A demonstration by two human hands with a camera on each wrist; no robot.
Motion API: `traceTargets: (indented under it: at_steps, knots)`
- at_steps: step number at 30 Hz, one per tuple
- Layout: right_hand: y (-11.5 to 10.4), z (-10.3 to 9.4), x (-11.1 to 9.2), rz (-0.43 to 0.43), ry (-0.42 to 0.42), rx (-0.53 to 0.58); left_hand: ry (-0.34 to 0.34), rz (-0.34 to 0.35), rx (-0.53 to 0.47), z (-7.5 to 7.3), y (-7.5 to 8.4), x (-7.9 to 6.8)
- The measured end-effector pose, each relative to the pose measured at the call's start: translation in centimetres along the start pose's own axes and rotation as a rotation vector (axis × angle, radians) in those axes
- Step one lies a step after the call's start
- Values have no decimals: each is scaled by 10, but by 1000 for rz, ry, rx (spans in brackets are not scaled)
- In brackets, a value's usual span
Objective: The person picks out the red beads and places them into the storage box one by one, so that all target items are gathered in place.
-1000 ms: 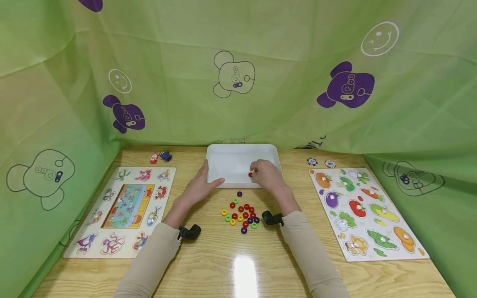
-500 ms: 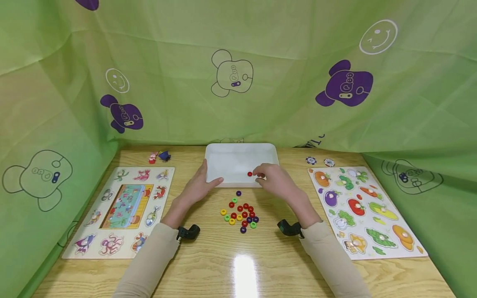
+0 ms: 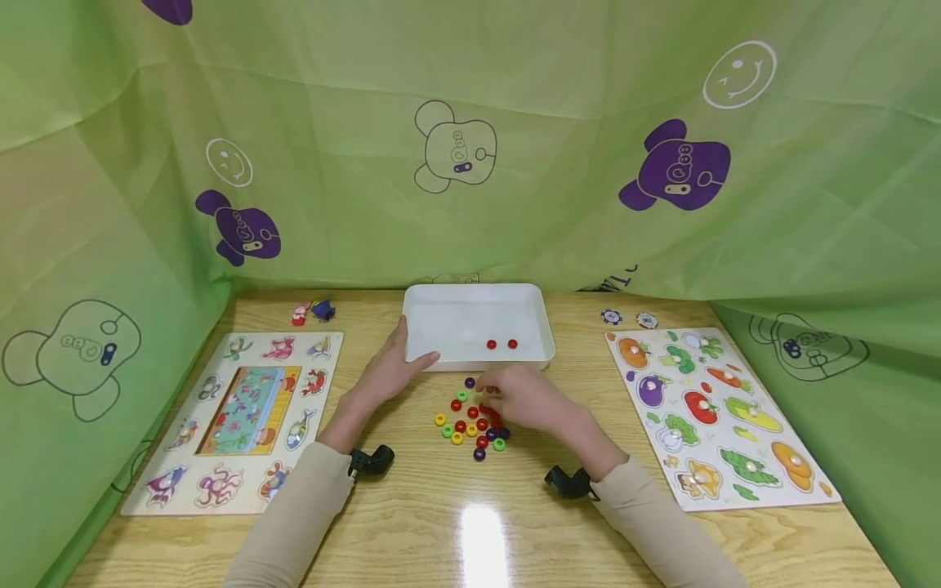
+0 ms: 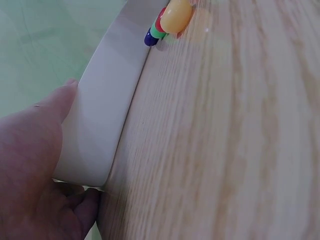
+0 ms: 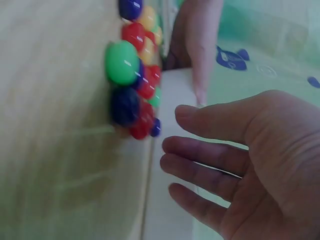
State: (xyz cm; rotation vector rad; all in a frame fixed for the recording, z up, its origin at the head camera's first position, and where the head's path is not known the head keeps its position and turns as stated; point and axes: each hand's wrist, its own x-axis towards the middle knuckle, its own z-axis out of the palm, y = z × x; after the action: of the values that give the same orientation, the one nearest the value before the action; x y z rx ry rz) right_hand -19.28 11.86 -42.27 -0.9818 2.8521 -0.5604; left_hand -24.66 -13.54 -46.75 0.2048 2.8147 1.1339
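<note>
In the head view my left hand [image 3: 385, 371] holds the near left corner of a white tray [image 3: 479, 367]. The left wrist view has its thumb on the upper edge of the tray wall [image 4: 102, 105] and its fingers bent at the corner. Two red beads [image 3: 512, 344] lie inside the tray, near its front right. My right hand [image 3: 531, 400] hovers over the bead pile in front of the tray, hiding some of it. Spread, bent fingers with nothing between them appear in the right wrist view, near a green bead [image 5: 122, 62]. Red, yellow [image 3: 440, 419], green and purple beads [image 3: 479, 454] make up the pile.
A sea-animal puzzle board [image 3: 172, 408] lies to the left, a vegetable puzzle board [image 3: 764, 445] to the right. Two small figures [image 3: 322, 309] stand at the back left. Two chips [image 3: 611, 317] lie at the back right. Green cloth [image 3: 353, 163] hangs around the table.
My right hand let go of a red bead in the tray, then moved back toward me over the pile. A second red bead now shows in the tray. My left hand stayed at the corner.
</note>
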Motion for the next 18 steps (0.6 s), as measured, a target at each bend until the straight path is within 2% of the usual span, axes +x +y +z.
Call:
traceTargets:
  at_steps: [6, 11, 18]
  knots:
    - [-6, 11, 0, -23, -50, -54, -2, 7, 9, 1, 0, 0]
    - [-7, 14, 1, -47, -24, -97, 3, 6, 4, 0, 1, 0]
    - [-6, 8, 7, -40, 30, -45, 1, 12, 2, 0, 0, -1]
